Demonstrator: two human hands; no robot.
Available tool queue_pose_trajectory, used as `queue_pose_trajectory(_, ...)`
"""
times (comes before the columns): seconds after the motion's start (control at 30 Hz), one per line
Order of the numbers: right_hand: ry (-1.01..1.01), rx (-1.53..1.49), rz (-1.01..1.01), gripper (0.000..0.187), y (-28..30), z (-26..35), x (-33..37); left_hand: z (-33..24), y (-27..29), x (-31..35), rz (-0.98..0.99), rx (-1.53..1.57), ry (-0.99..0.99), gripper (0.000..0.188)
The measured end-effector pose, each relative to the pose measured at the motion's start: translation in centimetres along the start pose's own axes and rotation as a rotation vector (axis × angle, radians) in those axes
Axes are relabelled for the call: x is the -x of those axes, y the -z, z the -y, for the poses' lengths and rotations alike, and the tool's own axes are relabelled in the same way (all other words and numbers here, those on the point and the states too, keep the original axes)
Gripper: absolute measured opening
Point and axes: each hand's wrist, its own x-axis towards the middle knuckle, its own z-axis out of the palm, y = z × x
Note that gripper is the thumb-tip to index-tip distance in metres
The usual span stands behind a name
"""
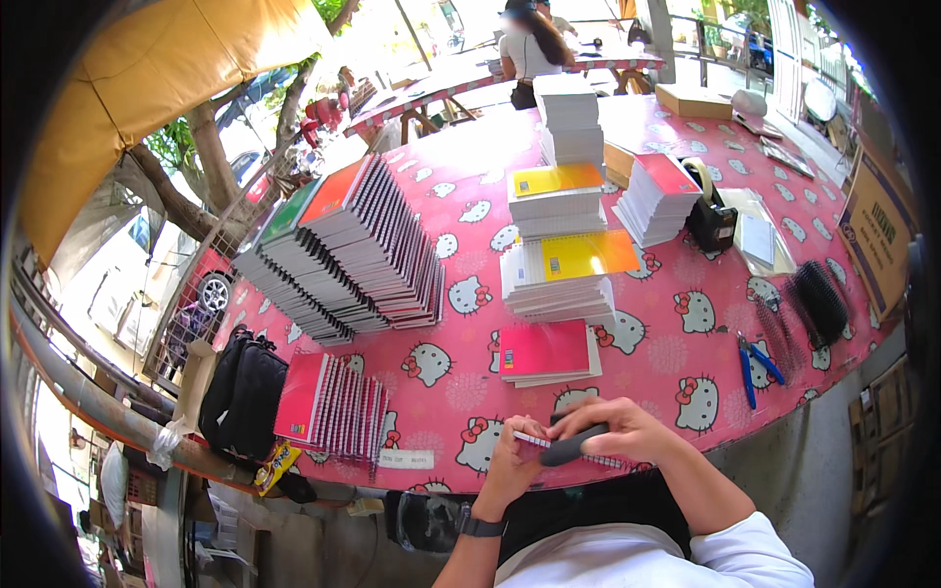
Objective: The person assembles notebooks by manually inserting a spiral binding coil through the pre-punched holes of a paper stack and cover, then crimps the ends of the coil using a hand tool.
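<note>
At the table's front edge my left hand (517, 461) is closed on one end of a thin notebook (532, 439), seen nearly edge-on with a row of binding holes or coils along it. My right hand (622, 429) grips a dark grey oblong tool (574, 447) and holds it against that bound edge; its exact kind cannot be made out. Just beyond my hands lies a short pile of pink-red notebook covers and pages (547, 350). To the left stands a stack of spiral-bound red notebooks (328, 402).
Tall stacks of spiral notebooks (368, 245) stand at the left, beside a black bag (242, 392). Loose page stacks with yellow covers (569, 269) rise mid-table. Blue-handled pliers (753, 369), loose binding coils (821, 306) and a tape dispenser (713, 218) lie right. A person (532, 54) is beyond.
</note>
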Motion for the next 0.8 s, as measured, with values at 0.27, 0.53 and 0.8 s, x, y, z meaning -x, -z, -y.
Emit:
queue_pose_trajectory(0.27, 0.015, 0.063, -0.074, 0.032, -1.1, -0.1, 0.0, -0.6, -0.1, 0.3, -0.01, -0.194, 0.05, 0.043)
queue_pose_trajectory(0.53, -0.137, 0.799, -0.618, 0.036, 7.8, -2.7, 5.9, -3.3, -1.2, -0.7, 0.009, -0.325, 0.062, 0.024)
queue_pose_trajectory(0.8, 0.142, 0.421, -0.428, 0.029, 1.2, 5.0, 2.9, -8.3, -3.8, -2.1, 0.008, -0.436, -0.036, 0.024)
